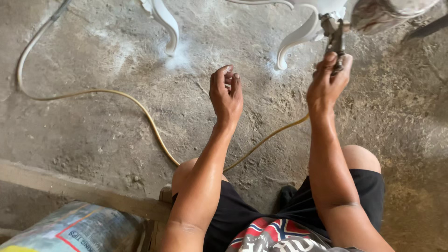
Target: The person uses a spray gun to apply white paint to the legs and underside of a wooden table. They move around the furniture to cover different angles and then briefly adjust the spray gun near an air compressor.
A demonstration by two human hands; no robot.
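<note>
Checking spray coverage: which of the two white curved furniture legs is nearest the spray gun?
The right leg, curving down just left of the spray gun held in the right hand. The other leg stands far left, beyond the empty left hand.

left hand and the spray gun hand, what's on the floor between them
In the head view, between the left hand and the right hand holding the spray gun, there is bare concrete floor dusted white, with a curved white furniture leg just beyond.
</note>
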